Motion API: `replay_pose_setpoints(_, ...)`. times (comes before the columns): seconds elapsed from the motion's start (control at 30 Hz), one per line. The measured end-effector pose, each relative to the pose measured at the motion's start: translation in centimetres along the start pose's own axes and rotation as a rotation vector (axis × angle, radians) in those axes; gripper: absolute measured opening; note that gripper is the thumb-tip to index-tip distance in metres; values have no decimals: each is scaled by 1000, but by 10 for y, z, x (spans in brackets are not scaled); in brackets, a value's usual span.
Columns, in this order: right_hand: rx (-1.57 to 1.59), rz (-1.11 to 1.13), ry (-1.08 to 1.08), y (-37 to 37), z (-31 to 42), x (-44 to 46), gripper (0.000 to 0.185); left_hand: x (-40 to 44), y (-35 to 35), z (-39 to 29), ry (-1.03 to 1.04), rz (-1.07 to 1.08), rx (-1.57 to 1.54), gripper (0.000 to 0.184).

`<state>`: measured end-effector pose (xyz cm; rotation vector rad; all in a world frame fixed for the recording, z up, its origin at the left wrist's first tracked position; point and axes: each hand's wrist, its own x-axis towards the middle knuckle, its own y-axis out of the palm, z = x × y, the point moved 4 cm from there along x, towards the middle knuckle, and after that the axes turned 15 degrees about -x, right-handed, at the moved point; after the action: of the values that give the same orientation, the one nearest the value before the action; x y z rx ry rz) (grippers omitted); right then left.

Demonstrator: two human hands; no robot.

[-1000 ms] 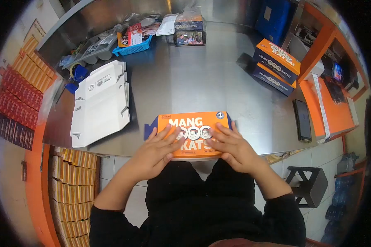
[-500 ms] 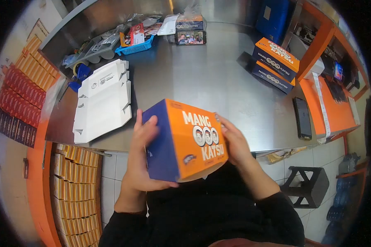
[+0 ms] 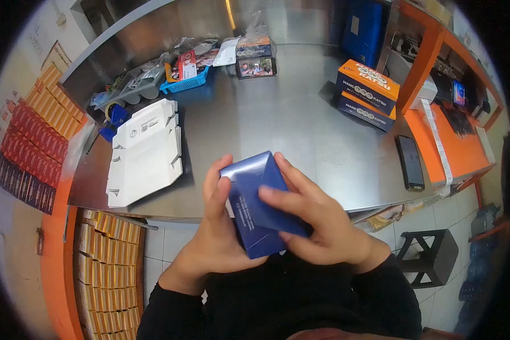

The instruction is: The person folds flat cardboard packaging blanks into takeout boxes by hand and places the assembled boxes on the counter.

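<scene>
Between my two hands, just off the table's front edge, is a cardboard food box (image 3: 246,195) with its dark blue side turned up toward me. My left hand (image 3: 212,226) grips its left side, thumb and fingers around the edge. My right hand (image 3: 320,221) is on its right side, fingers bent over the blue flap and partly blurred. The orange printed face is out of sight. To the left on the steel table (image 3: 238,124) lies a stack of flat white box blanks (image 3: 144,153).
Two folded orange-and-blue boxes (image 3: 368,93) are stacked at the right. Near them lie a dark phone (image 3: 409,162) and an orange shelf (image 3: 464,153). At the back are a blue basket (image 3: 185,85), a propped phone (image 3: 256,67) and a grey tray (image 3: 136,85). A black stool (image 3: 430,258) stands below right.
The box has been turned so that its blue side faces up instead of the orange printed face. My right hand has moved from the far right edge onto the blue flap.
</scene>
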<state>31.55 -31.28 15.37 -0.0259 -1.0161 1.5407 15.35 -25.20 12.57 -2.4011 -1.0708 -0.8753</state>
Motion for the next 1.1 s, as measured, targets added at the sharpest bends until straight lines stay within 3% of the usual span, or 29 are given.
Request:
replay_pose_setpoints(0.03, -1, 0, -2, -6, -4, -2, 58, 1, -4, -9, -29, 66, 120, 113)
replay_pose_setpoints(0.1, -178, -21, -95, -20, -9, -5, 37, 7, -14, -28, -133, 210, 337, 114)
replay_pose_setpoints(0.23, -202, -1, -104, -33, 0, -12, 29, 9, -15, -28, -164, 225, 288, 111)
replay_pose_setpoints(0.37, -386, 20, -316, -22, 1, -4, 32, 13, -11, -20, -152, 200, 333, 109)
replay_pose_setpoints(0.47, -192, 133, -312, -6, 9, -3, 47, 7, -6, -17, -118, 173, 455, 109)
replay_pose_setpoints(0.53, 80, 94, -311, 2, 6, -2, 63, 5, -12, -17, -88, 66, 341, 110)
replay_pose_setpoints(0.57, -10, 75, -344, 11, 5, -5, 66, 2, -12, -14, -101, 67, 168, 111)
replay_pose_setpoints(0.67, -238, 48, -366, 10, -2, -8, 67, 2, -14, -13, -107, 103, 223, 110)
replay_pose_setpoints(0.73, -158, -44, -290, -5, -8, -12, 61, 2, -19, -15, -70, 70, 192, 110)
replay_pose_setpoints(0.83, -155, -228, -12, -32, -17, -12, 39, 4, -22, -27, -181, 137, 240, 86)
replay_pose_setpoints(0.93, -66, -90, -45, -40, -24, -13, 38, 11, -24, -38, -274, 279, 400, 74)
replay_pose_setpoints(1.0, -95, -99, -52, -38, -21, -12, 33, 10, -23, -37, -244, 253, 440, 77)
replay_pose_setpoints(1.07, -305, 1, -204, -27, -8, -11, 24, 8, -17, -31, -219, 227, 482, 80)
replay_pose_setpoints(1.1, -208, 79, -265, -19, -2, -8, 42, 7, -14, -26, -147, 139, 426, 85)
